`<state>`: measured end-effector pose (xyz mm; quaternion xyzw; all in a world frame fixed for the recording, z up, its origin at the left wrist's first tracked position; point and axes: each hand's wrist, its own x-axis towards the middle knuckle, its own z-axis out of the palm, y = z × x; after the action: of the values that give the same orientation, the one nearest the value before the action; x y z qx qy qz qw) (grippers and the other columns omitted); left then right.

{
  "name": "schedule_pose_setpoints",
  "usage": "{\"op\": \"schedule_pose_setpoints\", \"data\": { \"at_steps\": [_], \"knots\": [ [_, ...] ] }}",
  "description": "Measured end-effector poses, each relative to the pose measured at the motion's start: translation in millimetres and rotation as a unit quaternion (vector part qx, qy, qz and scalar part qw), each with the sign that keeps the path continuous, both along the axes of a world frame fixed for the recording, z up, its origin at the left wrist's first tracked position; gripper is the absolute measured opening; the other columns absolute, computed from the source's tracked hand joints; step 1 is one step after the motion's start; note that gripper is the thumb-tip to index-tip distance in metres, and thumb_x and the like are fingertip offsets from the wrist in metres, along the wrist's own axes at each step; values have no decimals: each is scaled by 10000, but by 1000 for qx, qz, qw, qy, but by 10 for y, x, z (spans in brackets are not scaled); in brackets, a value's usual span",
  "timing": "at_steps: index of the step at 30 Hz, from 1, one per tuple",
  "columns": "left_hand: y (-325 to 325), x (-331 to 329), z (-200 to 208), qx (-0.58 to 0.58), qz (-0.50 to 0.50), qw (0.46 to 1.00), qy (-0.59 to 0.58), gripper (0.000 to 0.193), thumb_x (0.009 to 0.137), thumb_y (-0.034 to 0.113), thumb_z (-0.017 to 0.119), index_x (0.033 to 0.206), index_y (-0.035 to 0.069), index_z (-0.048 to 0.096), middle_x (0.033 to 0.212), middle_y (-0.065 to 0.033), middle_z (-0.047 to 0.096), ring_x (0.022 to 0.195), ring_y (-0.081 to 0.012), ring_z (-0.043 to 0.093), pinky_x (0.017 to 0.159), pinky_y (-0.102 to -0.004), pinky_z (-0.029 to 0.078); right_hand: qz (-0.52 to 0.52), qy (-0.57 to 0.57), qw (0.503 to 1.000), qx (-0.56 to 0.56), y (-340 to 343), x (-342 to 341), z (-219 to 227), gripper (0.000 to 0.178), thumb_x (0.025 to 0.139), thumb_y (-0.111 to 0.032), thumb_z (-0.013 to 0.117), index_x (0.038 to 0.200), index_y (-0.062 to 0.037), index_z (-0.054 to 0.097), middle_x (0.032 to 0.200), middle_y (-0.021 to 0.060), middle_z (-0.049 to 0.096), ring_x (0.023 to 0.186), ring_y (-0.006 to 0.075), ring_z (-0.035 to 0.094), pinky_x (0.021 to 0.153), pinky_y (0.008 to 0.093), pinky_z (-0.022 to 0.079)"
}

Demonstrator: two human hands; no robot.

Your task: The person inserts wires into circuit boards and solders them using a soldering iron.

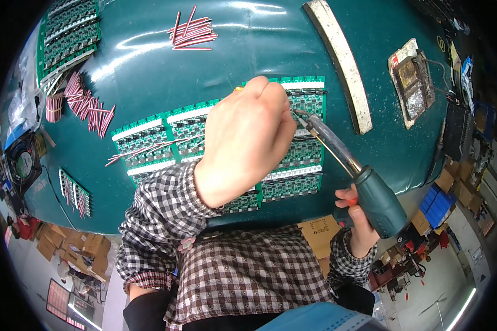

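My left hand [247, 138] is closed over a row of green circuit boards [143, 144], its fingertips hidden on the far side. Several thin red-and-white wires [149, 150] stick out to the left from under it and lie across the boards. My right hand [361, 220] grips a soldering gun [382, 204] by its dark green handle, a finger by the red trigger. The gun's tip reaches the boards at the upper right, close beside my left fingers. White connector strips and black parts line the boards.
A wire pile [194, 34] lies at the far middle, and more wire bundles [85, 105] at the left near stacked boards [69, 36]. A small board [75, 192] sits lower left beside a fan [25, 163]. A curved pale strip [342, 66] and a dirty solder holder [411, 83] lie right.
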<state>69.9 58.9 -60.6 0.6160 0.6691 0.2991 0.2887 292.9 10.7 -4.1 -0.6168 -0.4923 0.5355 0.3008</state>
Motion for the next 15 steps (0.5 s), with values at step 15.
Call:
{"op": "schedule_pose_setpoints", "data": {
  "at_steps": [15],
  "knots": [
    [4,2,-9,3,-2,1000,15,103,650,26,605,686,57,514,627,-57,474,522,-210,493,476,-317,380,-13,-8,1000,-2,-11,2,-8,452,774,-215,617,1065,109,497,840,186,597,772,292,612,612,328,534]
  ]
}}
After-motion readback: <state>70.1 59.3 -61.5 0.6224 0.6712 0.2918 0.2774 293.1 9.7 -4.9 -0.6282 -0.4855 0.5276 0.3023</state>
